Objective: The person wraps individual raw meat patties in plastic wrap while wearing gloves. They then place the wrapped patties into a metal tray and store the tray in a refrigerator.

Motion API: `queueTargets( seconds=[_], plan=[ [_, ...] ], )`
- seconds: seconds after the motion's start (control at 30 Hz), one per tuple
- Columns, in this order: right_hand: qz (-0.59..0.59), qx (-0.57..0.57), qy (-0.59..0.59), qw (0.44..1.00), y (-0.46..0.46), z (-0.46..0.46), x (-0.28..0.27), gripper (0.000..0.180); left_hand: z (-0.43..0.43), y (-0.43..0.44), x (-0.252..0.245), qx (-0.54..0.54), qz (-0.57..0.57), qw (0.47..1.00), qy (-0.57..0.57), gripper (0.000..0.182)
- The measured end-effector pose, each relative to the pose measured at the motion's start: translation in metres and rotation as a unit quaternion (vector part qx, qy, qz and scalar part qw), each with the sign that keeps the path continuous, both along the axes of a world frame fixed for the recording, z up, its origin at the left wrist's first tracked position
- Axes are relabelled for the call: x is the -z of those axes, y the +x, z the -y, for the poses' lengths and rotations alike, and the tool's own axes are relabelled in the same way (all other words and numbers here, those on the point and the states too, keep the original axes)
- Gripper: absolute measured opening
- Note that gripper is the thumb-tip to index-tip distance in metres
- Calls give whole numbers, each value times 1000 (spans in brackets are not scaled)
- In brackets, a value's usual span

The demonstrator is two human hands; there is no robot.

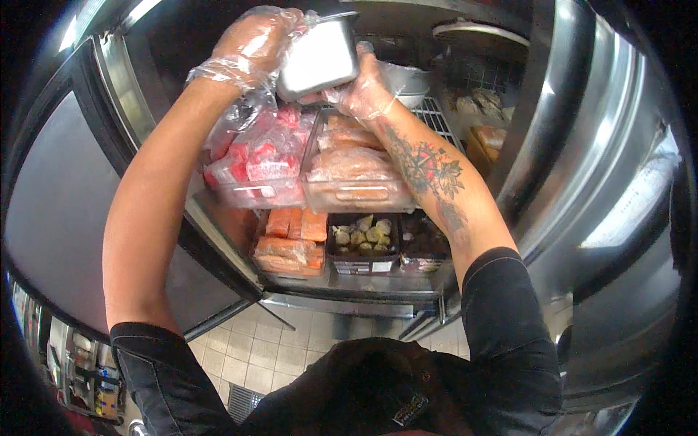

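Observation:
A stainless steel food pan (319, 54) is held up and tilted at the top of the view, inside an upright fridge. My left hand (256, 41), in a clear plastic glove, grips its left side near the rim. Gloved in the same thin plastic, my right hand (362, 90) supports the lower right side. What the pan contains is hidden. Just below are a clear tub of wrapped red food (262, 161) and a clear tub of wrapped light-brown pieces (357, 163).
On the lower level are a tub of wrapped orange blocks (292, 242), a black crate of round greenish produce (364, 237) and a dark container (425, 240). A wire shelf (436, 120) lies behind my right wrist. The fridge door (71, 207) stands open at left, above floor tiles (262, 349).

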State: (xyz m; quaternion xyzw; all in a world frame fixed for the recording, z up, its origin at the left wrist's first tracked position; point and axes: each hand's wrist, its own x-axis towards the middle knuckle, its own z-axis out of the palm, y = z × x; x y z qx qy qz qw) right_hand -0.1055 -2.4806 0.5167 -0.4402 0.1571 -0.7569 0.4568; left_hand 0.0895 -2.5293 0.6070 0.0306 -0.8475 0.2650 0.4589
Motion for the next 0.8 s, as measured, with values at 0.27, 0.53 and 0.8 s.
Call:
queueTargets(
  seconds=[0.27, 0.53, 0.8],
  plan=[
    [8, 63, 88, 994, -10, 29, -10, 72, 55, -43, -7, -35, 28, 997, 55, 31],
    [-139, 129, 151, 970, -38, 69, -13, 64, 76, -76, -13, -177, 108, 972, 107, 29],
    [-141, 155, 124, 970, -55, 110, 4, 52, 105, -99, 3, -182, 124, 963, 153, 32]
  ],
)
